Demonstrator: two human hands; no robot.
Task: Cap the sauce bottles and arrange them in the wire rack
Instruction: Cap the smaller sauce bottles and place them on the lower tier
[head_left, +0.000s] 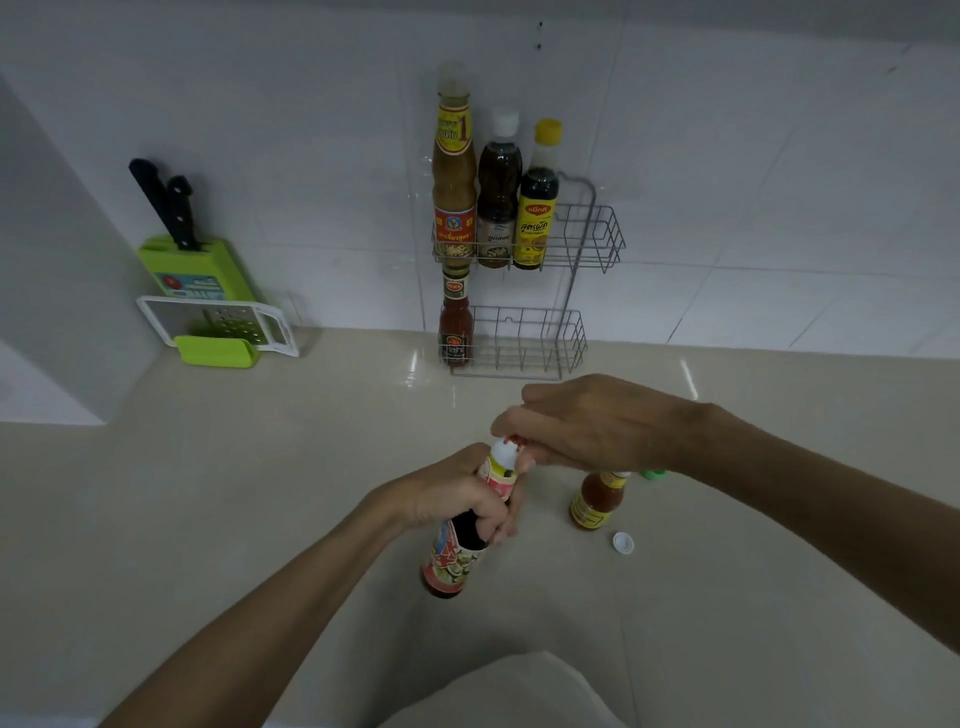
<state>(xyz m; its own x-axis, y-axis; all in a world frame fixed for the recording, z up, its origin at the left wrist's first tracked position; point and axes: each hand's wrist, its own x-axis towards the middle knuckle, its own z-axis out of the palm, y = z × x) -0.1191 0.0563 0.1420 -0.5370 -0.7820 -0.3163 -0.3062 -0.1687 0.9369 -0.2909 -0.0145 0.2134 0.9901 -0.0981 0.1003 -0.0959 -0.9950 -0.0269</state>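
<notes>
Two hands work mid-table: the left hand (457, 493) grips the bottle (462, 540) while right-hand fingers (519, 423) pinch its cap (504, 451); steadying the neck should seat the threads squarely.

The wire rack (571, 249) stands at the back of the bench (260, 493), against the wall. Three bottles (496, 208) occupy its upper tier; one bottle (455, 332) occupies the lower tier, left end. The knife block (195, 270) stands well left of the rack. A loose cap (623, 543) lies on the bench, right of the held bottle (457, 561).
</notes>
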